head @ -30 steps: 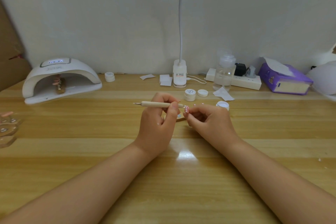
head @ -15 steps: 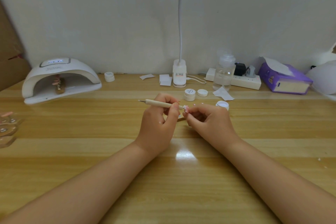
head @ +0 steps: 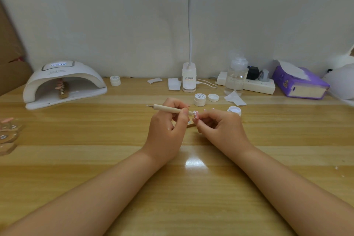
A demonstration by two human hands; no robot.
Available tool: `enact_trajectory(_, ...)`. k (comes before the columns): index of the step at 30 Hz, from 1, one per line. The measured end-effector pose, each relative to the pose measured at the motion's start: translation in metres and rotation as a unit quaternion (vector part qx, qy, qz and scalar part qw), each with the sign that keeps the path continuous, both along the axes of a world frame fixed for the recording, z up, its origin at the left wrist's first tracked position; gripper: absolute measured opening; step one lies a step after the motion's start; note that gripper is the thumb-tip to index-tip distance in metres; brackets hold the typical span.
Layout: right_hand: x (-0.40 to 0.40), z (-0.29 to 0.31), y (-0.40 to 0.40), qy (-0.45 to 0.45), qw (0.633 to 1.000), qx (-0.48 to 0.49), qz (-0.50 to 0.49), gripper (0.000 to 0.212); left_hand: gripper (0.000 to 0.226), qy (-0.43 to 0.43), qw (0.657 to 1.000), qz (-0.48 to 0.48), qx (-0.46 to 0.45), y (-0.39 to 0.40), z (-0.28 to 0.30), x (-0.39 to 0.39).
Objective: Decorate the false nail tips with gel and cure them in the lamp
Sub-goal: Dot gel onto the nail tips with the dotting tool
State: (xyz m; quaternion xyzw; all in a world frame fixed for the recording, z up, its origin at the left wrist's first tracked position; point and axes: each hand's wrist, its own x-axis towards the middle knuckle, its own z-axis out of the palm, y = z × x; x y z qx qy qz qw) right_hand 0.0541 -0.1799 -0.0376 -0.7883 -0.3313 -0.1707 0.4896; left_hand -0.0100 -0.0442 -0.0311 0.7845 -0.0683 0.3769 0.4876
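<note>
Wooden dotting tool (head: 168, 109) lies pinched in the left hand (head: 166, 130), its grip clenched round the shaft, tip meeting the pink nail tip (head: 196, 114) pinched by the right hand (head: 220, 130); curing lamp (head: 63, 84) far left.

This looks like a small home nail-art corner. A wooden bench (head: 191, 188) stands against a plain white wall (head: 115, 25). On it are a curing lamp (head: 63, 82), a clip desk lamp (head: 189, 78), gel jars (head: 200, 99), a power strip (head: 256, 85) and a purple tissue box (head: 298, 84).
</note>
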Motion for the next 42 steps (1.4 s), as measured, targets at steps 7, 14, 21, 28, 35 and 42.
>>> enact_trajectory(7,-0.002,0.0016,-0.0007,0.009,1.0,-0.006,-0.001,0.005,0.013,-0.02,1.0,0.006,-0.007,0.0006,0.0008,0.0006)
enact_trajectory(14,-0.0029,0.0025,-0.0005,0.007,1.0,-0.008,0.0,0.004,0.011,-0.017,1.0,0.005,-0.001,0.0009,-0.0006,0.0017)
enact_trajectory(21,-0.0015,0.0005,-0.0002,0.002,1.0,-0.003,0.001,0.005,0.011,-0.004,1.0,0.001,-0.002,0.0004,-0.0011,0.0022)
enact_trajectory(28,-0.0006,0.0,-0.0004,0.003,1.0,-0.005,0.004,0.005,0.012,-0.011,1.0,0.004,-0.001,0.0004,-0.0006,0.0021)
enact_trajectory(35,-0.0015,0.0008,-0.0006,-0.001,1.0,-0.007,0.005,0.005,0.012,-0.008,1.0,0.002,0.0,0.0007,-0.0008,0.0024)
enact_trajectory(42,-0.002,0.0016,-0.0005,-0.001,1.0,-0.007,0.004,0.005,0.013,-0.02,1.0,0.006,0.002,0.0008,-0.001,0.0028)
